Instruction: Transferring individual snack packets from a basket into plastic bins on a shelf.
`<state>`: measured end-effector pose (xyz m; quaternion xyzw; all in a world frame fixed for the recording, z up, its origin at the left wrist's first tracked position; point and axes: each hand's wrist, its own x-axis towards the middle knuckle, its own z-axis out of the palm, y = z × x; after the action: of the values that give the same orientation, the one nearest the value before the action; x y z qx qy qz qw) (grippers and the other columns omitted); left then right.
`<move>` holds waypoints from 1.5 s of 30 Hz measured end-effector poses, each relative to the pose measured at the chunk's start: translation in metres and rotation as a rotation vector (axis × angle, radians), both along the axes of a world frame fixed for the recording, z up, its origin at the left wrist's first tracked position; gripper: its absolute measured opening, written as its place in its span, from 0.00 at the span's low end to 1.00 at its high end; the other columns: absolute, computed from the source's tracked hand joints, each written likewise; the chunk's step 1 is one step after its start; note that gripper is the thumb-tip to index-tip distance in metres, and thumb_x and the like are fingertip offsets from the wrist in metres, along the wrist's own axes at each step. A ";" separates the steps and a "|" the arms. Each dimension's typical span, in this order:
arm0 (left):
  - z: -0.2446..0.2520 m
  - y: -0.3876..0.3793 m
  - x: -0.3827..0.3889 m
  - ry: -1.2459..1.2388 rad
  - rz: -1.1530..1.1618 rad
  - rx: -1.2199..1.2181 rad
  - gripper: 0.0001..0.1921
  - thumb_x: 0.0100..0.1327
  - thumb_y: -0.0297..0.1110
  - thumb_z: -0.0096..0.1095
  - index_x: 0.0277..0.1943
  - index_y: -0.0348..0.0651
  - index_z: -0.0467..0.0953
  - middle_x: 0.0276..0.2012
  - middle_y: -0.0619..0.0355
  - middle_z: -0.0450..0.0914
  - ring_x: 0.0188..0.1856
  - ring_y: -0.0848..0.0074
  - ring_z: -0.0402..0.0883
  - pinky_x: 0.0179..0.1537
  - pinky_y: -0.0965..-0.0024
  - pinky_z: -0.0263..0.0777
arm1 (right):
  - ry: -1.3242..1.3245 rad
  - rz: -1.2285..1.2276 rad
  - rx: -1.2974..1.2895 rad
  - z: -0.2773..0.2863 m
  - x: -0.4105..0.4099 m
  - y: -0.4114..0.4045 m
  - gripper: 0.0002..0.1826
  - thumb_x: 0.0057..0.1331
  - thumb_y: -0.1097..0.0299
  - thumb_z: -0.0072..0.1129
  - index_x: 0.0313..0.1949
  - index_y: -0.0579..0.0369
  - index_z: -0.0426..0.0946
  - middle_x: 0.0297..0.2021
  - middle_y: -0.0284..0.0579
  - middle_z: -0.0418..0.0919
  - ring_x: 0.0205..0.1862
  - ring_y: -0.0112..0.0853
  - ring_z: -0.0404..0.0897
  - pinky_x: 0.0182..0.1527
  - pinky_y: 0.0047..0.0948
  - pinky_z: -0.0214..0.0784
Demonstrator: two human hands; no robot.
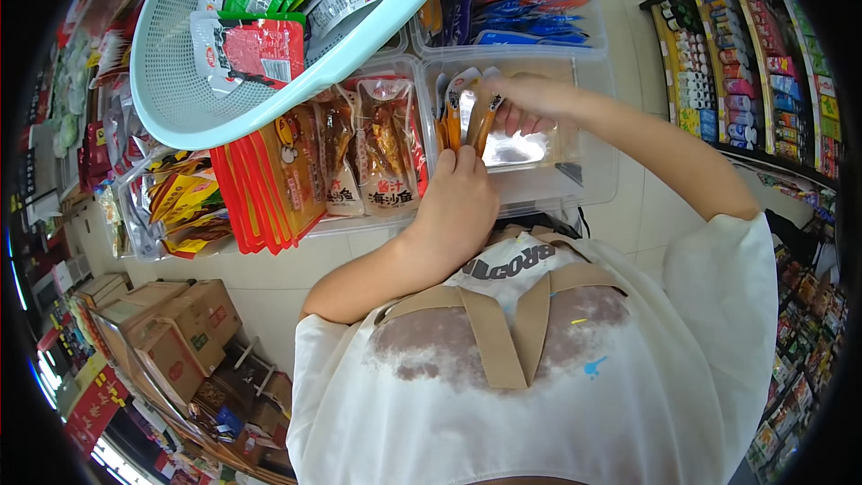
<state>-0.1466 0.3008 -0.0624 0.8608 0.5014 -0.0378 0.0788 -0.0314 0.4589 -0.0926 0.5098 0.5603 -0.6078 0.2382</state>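
Observation:
My left hand (460,199) has its fingers closed on the lower ends of several orange-and-white snack packets (456,111), which stand upright in the left part of a clear plastic bin (569,178). My right hand (532,102), slightly blurred, reaches in from the right and pinches the upper part of one orange packet (483,129) at the right of the row. Its lower fingers are curled over the bin. Right of the packets, a shiny silver surface (517,148) shows in the bin.
A light blue plastic basket (289,104) of mixed packets overhangs the bins at upper left. Fish snack packets (387,148) and red-edged packets (266,192) stand left of my hands. Blue packets (532,23) fill the bin behind. Cardboard boxes (178,330) and stocked shelves (741,74) stand around.

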 end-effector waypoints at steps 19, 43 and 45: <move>-0.002 -0.001 0.003 0.027 0.020 0.018 0.10 0.42 0.35 0.55 0.26 0.37 0.75 0.25 0.54 0.73 0.36 0.69 0.69 0.38 0.68 0.60 | 0.041 -0.499 -0.416 -0.007 0.004 -0.006 0.29 0.62 0.45 0.28 0.39 0.60 0.67 0.31 0.45 0.74 0.28 0.26 0.70 0.39 0.31 0.64; 0.050 -0.016 -0.052 -0.595 0.334 0.178 0.11 0.44 0.20 0.57 0.34 0.38 0.74 0.33 0.57 0.76 0.35 0.66 0.75 0.34 0.68 0.67 | 0.140 0.159 0.002 -0.007 -0.029 -0.007 0.17 0.53 0.59 0.50 0.37 0.59 0.71 0.30 0.43 0.78 0.32 0.27 0.76 0.35 0.23 0.66; 0.039 -0.015 -0.050 -0.564 0.319 0.195 0.10 0.46 0.22 0.57 0.34 0.40 0.74 0.33 0.59 0.75 0.35 0.67 0.74 0.34 0.68 0.66 | 0.144 0.195 -0.005 -0.012 -0.030 -0.004 0.17 0.53 0.59 0.50 0.36 0.59 0.70 0.30 0.43 0.78 0.32 0.27 0.76 0.35 0.22 0.66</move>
<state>-0.1971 0.2863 -0.0230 0.7515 0.5896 0.2626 0.1365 -0.0619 0.4545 -0.1050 0.4073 0.6214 -0.6181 0.2567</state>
